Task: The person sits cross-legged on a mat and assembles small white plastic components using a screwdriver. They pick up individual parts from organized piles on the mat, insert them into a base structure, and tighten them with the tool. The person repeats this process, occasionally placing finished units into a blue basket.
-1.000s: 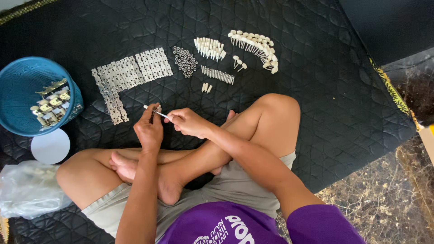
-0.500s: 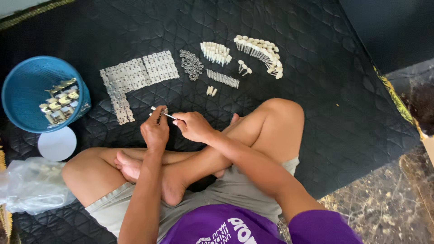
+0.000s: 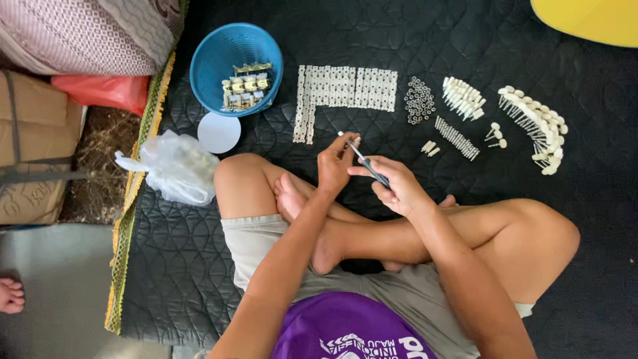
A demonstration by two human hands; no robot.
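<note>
While sitting cross-legged on the black quilted mat [image 3: 465,40], working with both hands above the shins: right hand [image 3: 397,186] with fingers closed around a small screwdriver [image 3: 364,161], left hand [image 3: 334,163] with fingertips pinched together on a tiny pale part [image 3: 355,141] at the tool tip. Seems to be the fastening step of one small piece; next move probably needs steady turning and firm pinch. Beyond the hands, laid in rows: white strips [image 3: 342,90], small rings [image 3: 419,100], white pegs [image 3: 464,98]. Blue basket [image 3: 206,66] with brass parts at left, also plastic bag [image 3: 174,166].
</note>
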